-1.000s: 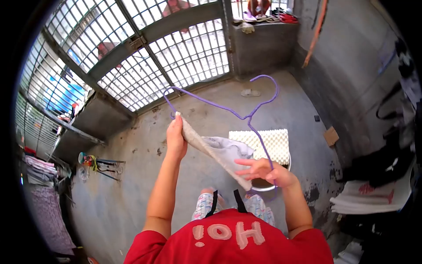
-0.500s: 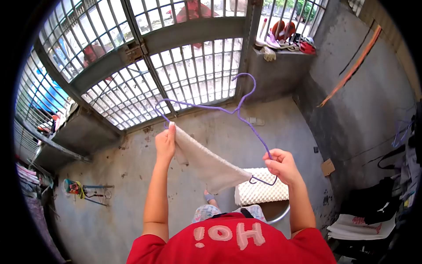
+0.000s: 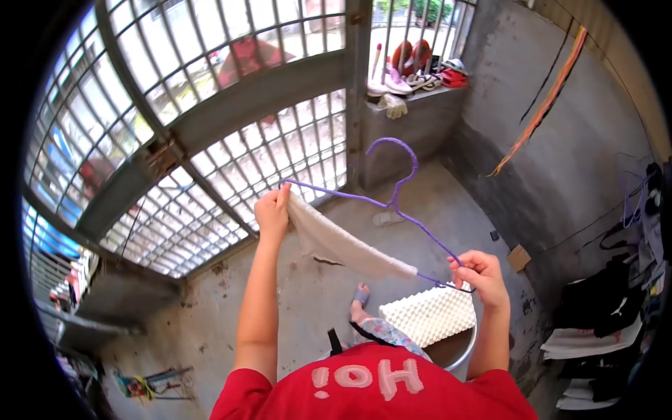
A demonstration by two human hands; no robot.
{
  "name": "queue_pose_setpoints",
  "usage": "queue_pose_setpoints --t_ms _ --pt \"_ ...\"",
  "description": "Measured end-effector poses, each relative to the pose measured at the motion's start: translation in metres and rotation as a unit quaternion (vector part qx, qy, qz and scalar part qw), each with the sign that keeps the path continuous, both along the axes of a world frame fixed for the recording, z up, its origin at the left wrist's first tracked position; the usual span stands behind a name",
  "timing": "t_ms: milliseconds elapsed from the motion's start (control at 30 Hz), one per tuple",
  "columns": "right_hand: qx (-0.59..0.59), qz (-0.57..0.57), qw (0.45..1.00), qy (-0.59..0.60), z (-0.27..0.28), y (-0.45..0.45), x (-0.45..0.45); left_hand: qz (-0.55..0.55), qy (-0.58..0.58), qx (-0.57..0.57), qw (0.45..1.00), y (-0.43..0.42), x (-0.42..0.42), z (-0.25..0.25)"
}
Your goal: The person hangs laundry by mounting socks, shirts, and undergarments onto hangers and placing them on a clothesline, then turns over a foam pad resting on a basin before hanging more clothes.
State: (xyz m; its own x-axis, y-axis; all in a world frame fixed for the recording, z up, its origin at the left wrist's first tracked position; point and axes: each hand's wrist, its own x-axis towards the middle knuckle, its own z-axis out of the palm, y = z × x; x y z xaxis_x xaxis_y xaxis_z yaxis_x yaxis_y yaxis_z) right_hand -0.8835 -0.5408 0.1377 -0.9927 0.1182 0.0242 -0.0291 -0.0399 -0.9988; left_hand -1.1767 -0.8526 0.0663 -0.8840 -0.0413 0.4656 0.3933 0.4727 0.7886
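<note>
A purple clothes hanger (image 3: 350, 199) is stretched between my two hands, its hook (image 3: 392, 143) pointing up and away from me. Over its lower bar hangs a cream-coloured cloth (image 3: 343, 241), which looks like a towel. My left hand (image 3: 271, 213) is closed on the cloth's upper left corner, right at the hanger's left end. At the other end, my right hand (image 3: 483, 276) pinches the hanger near its right corner, apart from the cloth. Part of the lower bar shows bare between cloth and right hand.
Below my right hand stands a metal basin (image 3: 462, 353) with a white bumpy washboard-like piece (image 3: 430, 315) across it. Ahead is a barred metal gate (image 3: 262, 91). Shoes (image 3: 413, 78) sit on a ledge. Clothes (image 3: 595, 308) hang at the right; a grey wall (image 3: 483, 133) rises there.
The cloth and hanger have shifted right and slightly down with both hands. The hanger's left end has come into my left hand. The view has turned to the right.
</note>
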Motion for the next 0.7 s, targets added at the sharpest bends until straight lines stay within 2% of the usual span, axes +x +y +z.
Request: queue_pose_setpoints --t_ms 67,133,167,200,267,333,400,467,600,700 --pt "-0.047 -0.022 0.999 0.012 -0.008 0.023 -0.011 -0.028 -0.016 -0.012 0.999 0.031 -0.034 0.007" --pt "-0.074 -0.011 0.997 0.021 -0.01 0.038 -0.023 -0.051 -0.047 0.035 0.997 0.076 -0.066 0.005" --pt "-0.106 -0.012 0.993 0.054 -0.016 0.045 -0.03 -0.038 -0.032 0.011 0.999 0.101 -0.081 0.001" --pt "-0.133 -0.015 0.986 0.096 -0.023 0.054 -0.04 -0.056 -0.102 -0.03 0.993 0.126 -0.078 0.017" --pt "-0.229 -0.016 0.963 0.139 -0.026 0.068 -0.058 -0.03 0.126 -0.043 0.991 0.186 -0.098 -0.017" --pt "-0.277 -0.03 0.941 0.19 -0.021 0.077 -0.08 -0.173 0.07 -0.016 0.982 0.237 -0.098 -0.015" --pt "-0.23 -0.063 0.95 0.2 -0.014 0.092 -0.102 -0.324 0.049 0.014 0.945 0.284 -0.09 -0.003" --pt "-0.179 -0.095 0.959 0.199 -0.004 0.109 -0.123 -0.433 -0.048 0.059 0.898 0.326 -0.076 0.012" --pt "-0.142 -0.098 0.956 0.237 0.02 0.146 -0.15 -0.576 -0.075 0.104 0.807 0.393 -0.054 0.049" --pt "-0.115 -0.193 0.939 0.26 0.046 0.182 -0.173 -0.649 -0.116 0.161 0.735 0.448 -0.055 0.066"
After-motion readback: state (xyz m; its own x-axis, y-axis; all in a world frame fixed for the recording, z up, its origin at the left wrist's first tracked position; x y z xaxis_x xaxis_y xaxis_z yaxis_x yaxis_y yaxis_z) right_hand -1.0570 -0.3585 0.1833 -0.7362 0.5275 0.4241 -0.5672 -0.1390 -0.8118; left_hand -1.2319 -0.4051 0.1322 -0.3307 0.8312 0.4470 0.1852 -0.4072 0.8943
